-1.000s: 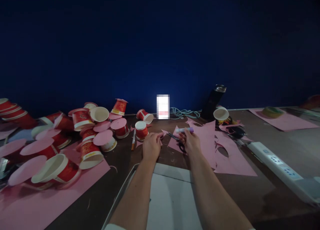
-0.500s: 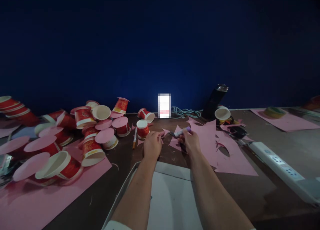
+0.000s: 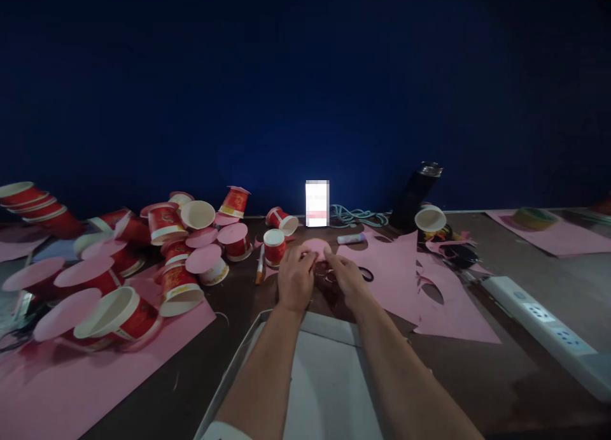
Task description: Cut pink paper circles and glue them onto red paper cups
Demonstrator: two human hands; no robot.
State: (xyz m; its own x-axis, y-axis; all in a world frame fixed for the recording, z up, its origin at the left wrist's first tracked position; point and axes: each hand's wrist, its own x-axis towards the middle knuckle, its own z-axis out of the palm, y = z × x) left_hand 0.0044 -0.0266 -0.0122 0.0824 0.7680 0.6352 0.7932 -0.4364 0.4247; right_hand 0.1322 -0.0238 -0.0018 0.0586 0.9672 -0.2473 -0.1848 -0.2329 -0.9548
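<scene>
A round pink paper disc [image 3: 316,246] is pinched between my two hands above the dark table. My left hand [image 3: 294,279] grips its left side, fingers closed. My right hand [image 3: 348,279] has thumb and fingers closed on its right edge. A glue stick [image 3: 351,239] with a purple end lies just behind my right hand, by the cut pink sheet [image 3: 394,268]. Dark scissors [image 3: 366,274] show only a handle loop beside my right wrist. Left of my hands stand a red paper cup [image 3: 274,250] and a white-and-orange pen [image 3: 259,265] lying flat.
Several red paper cups [image 3: 179,286], some with pink discs attached, crowd the left side. An open white box [image 3: 329,376] sits under my forearms. A lit phone [image 3: 317,203], blurred, a cable [image 3: 360,217] and a black flask [image 3: 416,195] stand behind; a power strip [image 3: 539,319] lies right.
My right hand has let go of the glue stick, now lying on the table side behind it, and has moved left onto the pink disc. The disc has come into clear view.
</scene>
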